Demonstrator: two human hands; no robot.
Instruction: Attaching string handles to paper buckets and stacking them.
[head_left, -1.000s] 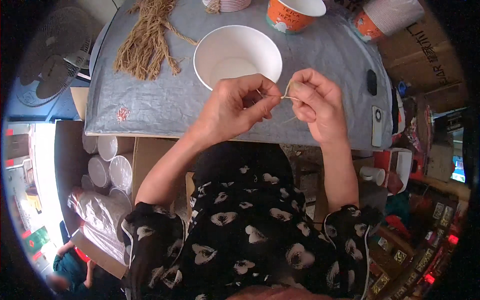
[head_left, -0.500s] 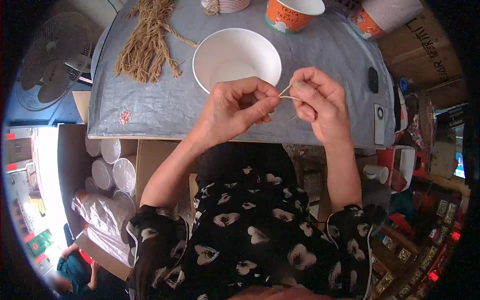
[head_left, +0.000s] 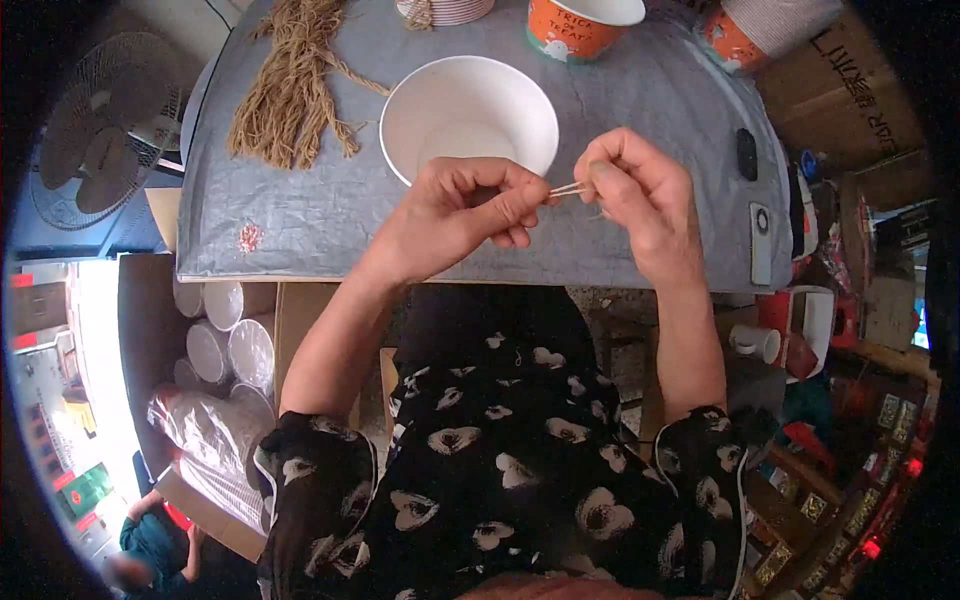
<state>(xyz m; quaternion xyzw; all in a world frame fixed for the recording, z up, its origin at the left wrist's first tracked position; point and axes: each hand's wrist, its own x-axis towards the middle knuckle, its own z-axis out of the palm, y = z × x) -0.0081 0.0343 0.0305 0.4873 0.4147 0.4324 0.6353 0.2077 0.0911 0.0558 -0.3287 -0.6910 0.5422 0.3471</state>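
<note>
A thin beige piece of twine (head_left: 568, 190) is stretched between my hands just above the table's near side. My left hand (head_left: 450, 215) pinches one end between thumb and forefinger. Thumb and curled fingers of my right hand (head_left: 645, 205) close on the other end. Two strands run side by side across the short gap. Right behind my left hand stands a white round paper bucket (head_left: 470, 75), its open mouth tilted toward me. A bundle of tan twine (head_left: 285, 105) lies on the table to the left, with one strand trailing toward the bucket.
On the grey-covered table (head_left: 330, 220) stand an orange printed bucket (head_left: 570, 32) and a stack of buckets (head_left: 775, 30). A black object (head_left: 746, 155) and a white device (head_left: 761, 243) lie at right. Below left, a carton (head_left: 215, 515) holds wrapped white buckets; a person (head_left: 155, 545) is beyond it.
The twine's two strands, spread apart and crossing before, now lie nearly parallel and taut. My left hand has shifted slightly left, and my right hand has turned a little.
</note>
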